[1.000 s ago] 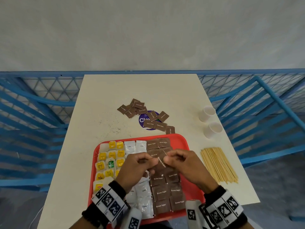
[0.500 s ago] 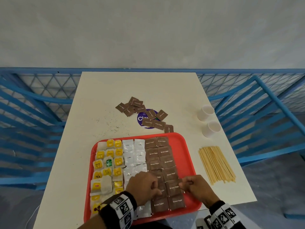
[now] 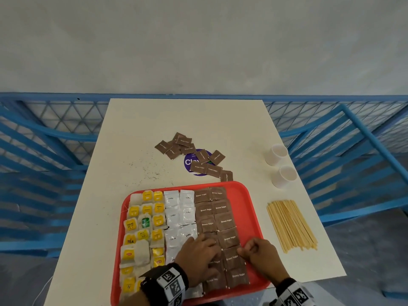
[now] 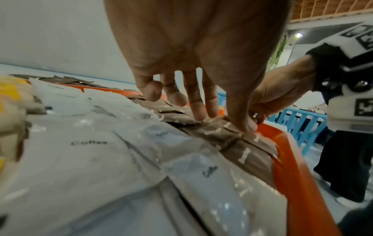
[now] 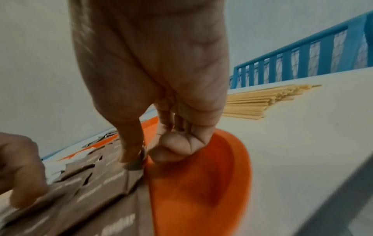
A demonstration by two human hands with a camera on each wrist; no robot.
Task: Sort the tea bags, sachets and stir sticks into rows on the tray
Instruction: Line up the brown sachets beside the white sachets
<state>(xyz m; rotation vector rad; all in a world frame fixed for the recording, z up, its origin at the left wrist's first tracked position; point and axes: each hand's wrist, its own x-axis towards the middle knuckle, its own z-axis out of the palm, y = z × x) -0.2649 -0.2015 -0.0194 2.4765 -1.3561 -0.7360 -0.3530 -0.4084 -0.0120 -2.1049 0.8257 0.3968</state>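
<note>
A red tray [image 3: 249,195] holds yellow tea bags [image 3: 143,228] on the left, white coffee sachets [image 3: 178,213] in the middle and brown sugar sachets [image 3: 220,210] in two columns on the right. My left hand [image 3: 205,246] lies flat near the tray's front, its straight fingers [image 4: 199,111] pressing on the brown columns. My right hand [image 3: 247,250] is curled beside it, thumb and forefinger pinching the right edge of one brown sachet [image 5: 121,175] that lies in the right column. Wooden stir sticks [image 3: 291,226] lie in a pile on the table, right of the tray.
Several loose brown sachets [image 3: 198,155] lie on the white table behind the tray, partly over a purple round sticker [image 3: 189,162]. Two white cups [image 3: 277,154] stand at the right edge. Dark crumbs dot the table. Blue railing [image 3: 44,140] surrounds it.
Both hands came down and toward me from above the tray's middle, bringing a brown sachet into the right column. The left hand went from pinching to lying flat.
</note>
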